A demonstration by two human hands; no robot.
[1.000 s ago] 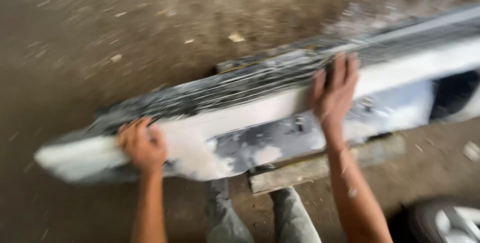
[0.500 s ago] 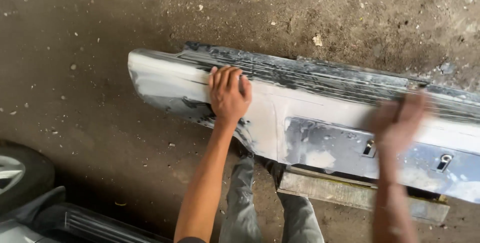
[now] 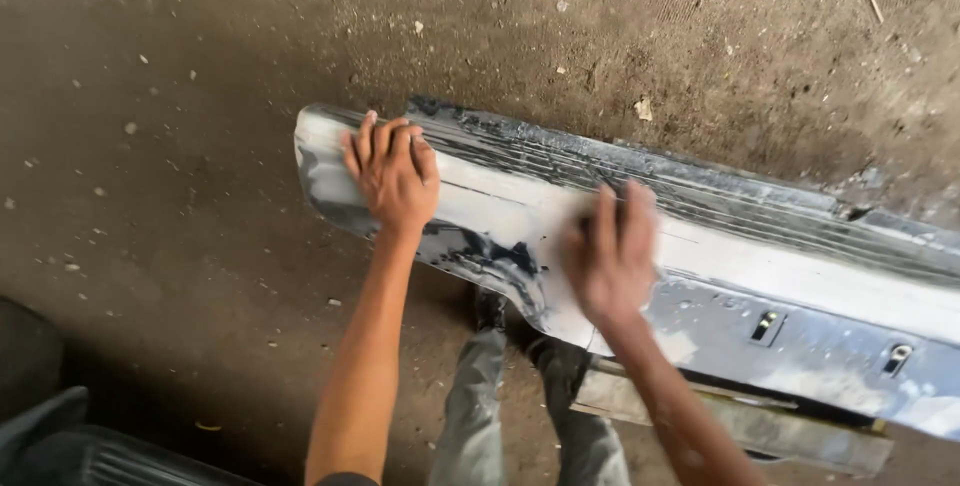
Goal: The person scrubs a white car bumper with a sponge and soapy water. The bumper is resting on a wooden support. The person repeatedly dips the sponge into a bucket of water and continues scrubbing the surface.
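Right across it comes: that right hand [image 3: 612, 251], out near the far end of the panel half a second ago, now sits toward the middle, blurred, while the left hand [image 3: 393, 174] has stayed put near the panel's left end.

Biggest thing first: the dirt floor [image 3: 180, 146], brown and gritty, scattered with pale chips and bits of debris, fills most of the view. Lying across it, running from centre-left down to the right edge, is the long car bumper [image 3: 800, 286], grey-white with dark patches where the coating is gone and a ribbed dark strip along its upper edge. Two small slots show in its lower face toward the right. Under its lower edge a wooden plank [image 3: 740, 426] pokes out, and the bumper appears to rest on it.

Next, the person's legs in grey trousers [image 3: 480, 416] show just below the bumper, between the two forearms.

Now the hands. Left hand lies palm-down on the bumper's pale upper face near the rounded left end, fingers spread slightly and flat, gripping nothing. Right hand presses on the pale band near the middle, fingers pointing up toward the ribbed strip; it is motion-blurred, so whether anything sits under the palm I cannot tell.

Bottom left corner, a dark ribbed object [image 3: 90, 456] edges into view.
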